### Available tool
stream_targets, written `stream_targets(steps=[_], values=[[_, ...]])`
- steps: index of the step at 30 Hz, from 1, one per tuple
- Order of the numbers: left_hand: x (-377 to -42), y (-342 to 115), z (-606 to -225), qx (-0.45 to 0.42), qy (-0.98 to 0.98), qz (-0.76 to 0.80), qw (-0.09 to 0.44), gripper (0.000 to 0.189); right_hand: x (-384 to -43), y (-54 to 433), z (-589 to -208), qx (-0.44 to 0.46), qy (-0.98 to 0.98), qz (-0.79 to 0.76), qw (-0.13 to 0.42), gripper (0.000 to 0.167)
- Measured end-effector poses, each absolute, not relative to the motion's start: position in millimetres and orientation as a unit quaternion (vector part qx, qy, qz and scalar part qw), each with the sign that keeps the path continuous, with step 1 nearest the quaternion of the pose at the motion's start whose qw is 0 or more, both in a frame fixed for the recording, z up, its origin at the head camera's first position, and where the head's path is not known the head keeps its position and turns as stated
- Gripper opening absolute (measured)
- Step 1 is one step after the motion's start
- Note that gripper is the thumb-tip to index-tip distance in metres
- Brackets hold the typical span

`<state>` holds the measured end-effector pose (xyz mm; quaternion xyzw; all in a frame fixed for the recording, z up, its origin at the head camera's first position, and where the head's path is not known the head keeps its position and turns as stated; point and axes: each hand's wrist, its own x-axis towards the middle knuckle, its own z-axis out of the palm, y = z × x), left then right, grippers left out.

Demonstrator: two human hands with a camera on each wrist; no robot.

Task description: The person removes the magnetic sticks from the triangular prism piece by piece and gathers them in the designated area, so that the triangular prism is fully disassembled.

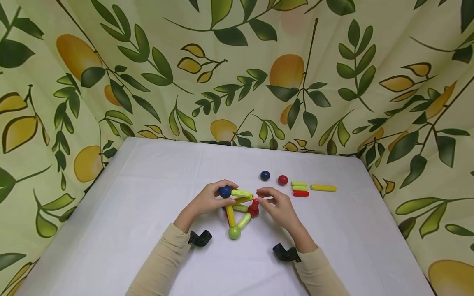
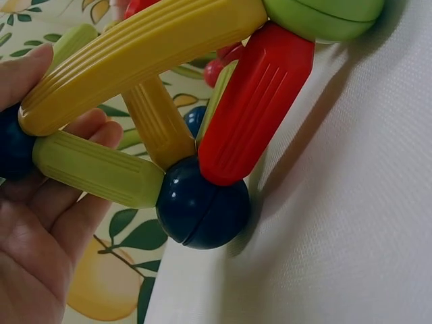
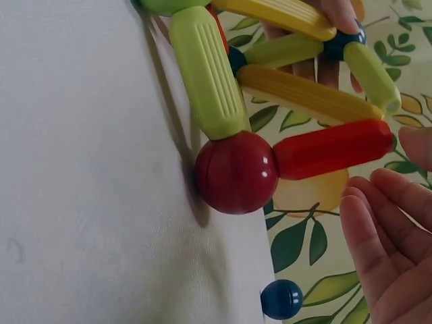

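Note:
A frame of toy building rods and balls stands on the table, its base corners a green ball (image 1: 234, 233), a red ball (image 1: 253, 210) and a blue ball (image 2: 204, 202). My left hand (image 1: 212, 197) grips the raised blue ball (image 1: 224, 191) between thumb and fingers. From that ball a yellow rod (image 2: 145, 57) slopes down to the green ball, and a short green rod (image 1: 240, 193) juts right with a free end. Rising from the red ball is a red rod (image 3: 334, 150). Beside its tip, my right hand (image 1: 278, 205) has loosely bent fingers, apart from the rod and holding nothing.
Behind the right hand lie a loose blue ball (image 1: 265, 175), a loose red ball (image 1: 283, 180), two short green rods (image 1: 298, 183), a red rod (image 1: 300, 193) and a yellow rod (image 1: 324, 188). A leaf-patterned curtain (image 1: 237, 98) borders the white table (image 1: 155, 164).

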<state>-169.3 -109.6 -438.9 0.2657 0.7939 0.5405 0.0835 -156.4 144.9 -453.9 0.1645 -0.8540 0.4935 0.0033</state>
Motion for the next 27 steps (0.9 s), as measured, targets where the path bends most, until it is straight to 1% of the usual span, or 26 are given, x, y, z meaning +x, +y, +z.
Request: stream_targets(steps=[2, 6, 16, 20, 27], values=[[-174, -110, -449, 0.269, 0.791, 0.544, 0.081, 0.041, -154, 142, -453, 0.177, -0.855, 0.487, 0.012, 0.03], [-174, -112, -451, 0.276, 0.782, 0.553, 0.081, 0.039, -149, 136, -452, 0.205, -0.858, 0.469, 0.034, 0.032], [-175, -112, -451, 0.279, 0.781, 0.554, 0.072, 0.04, -150, 133, -456, 0.223, -0.861, 0.451, 0.081, 0.024], [-176, -112, -452, 0.278, 0.778, 0.558, 0.078, 0.039, -151, 135, -456, 0.208, -0.866, 0.448, 0.078, 0.022], [-176, -112, -453, 0.277, 0.779, 0.556, 0.091, 0.037, -155, 142, -461, 0.134, -0.861, 0.488, 0.049, 0.02]])
